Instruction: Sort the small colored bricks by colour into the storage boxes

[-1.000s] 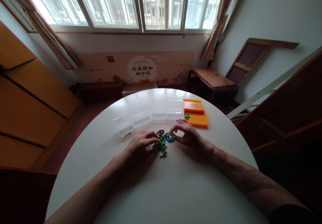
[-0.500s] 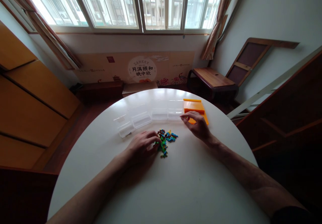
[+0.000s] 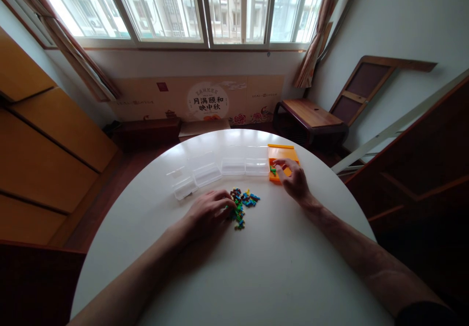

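A pile of small toy building bricks, in green, blue, yellow and brown, lies on the white round table. At the left edge of this pile, my left hand rests with curled fingers drawn together among the bricks; what they hold is hidden. My right hand is over the open orange box, thumb and fingertips close together inside its front part. Whether a brick is between them is too small to make out. Some green bricks show in the box beside those fingertips.
Left of the orange box, clear plastic boxes with raised lids stand in an arc: a small one, a wider one and two more. A wooden chair stands beyond the table, below the window.
My right hand has moved slightly right and away from me, from the box's left edge to over its inside. Green bricks now show there. My left hand stays at the pile.
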`<control>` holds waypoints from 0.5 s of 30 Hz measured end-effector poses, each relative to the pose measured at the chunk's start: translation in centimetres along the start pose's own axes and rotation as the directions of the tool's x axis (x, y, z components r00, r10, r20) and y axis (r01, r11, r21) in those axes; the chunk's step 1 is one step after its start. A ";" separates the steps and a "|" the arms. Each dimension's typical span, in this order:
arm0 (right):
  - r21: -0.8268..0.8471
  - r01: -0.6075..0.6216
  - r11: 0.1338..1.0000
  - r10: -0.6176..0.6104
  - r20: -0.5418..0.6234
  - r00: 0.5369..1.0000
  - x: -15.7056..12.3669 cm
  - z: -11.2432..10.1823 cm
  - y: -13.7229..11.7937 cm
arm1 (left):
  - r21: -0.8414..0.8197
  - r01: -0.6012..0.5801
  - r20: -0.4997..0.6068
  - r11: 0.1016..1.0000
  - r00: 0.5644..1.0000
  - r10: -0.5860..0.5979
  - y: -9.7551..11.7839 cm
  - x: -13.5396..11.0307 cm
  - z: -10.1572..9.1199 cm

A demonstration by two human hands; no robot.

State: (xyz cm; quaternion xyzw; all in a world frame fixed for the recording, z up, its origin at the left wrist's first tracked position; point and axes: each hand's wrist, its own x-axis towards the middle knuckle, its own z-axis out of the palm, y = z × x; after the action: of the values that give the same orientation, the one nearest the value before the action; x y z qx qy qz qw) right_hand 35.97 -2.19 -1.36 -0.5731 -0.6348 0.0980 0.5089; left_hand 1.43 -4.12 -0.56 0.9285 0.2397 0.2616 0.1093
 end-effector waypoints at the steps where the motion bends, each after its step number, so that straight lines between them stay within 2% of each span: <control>1: 0.004 0.010 1.000 -0.010 0.000 1.000 -0.1 0.1 -0.1 | -0.003 0.001 -0.002 1.000 1.000 -0.001 0.0 0.0 0.0; 10: 0.008 0.193 0.981 -0.193 0.067 0.979 -1.0 0.8 -1.3 | -0.086 0.045 0.012 0.995 0.999 -0.044 0.0 0.1 -0.5; 15: 0.010 0.223 0.975 -0.223 0.087 0.971 -1.0 0.8 -1.7 | -0.160 0.075 0.015 0.984 0.997 -0.074 0.4 0.3 -0.8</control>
State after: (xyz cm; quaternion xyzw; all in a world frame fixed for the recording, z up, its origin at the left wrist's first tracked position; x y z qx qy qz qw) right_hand 34.15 -3.18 -1.09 -0.4934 -0.7167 0.0651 0.4885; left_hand 1.39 -4.22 0.33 0.9082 0.2520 0.2716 0.1945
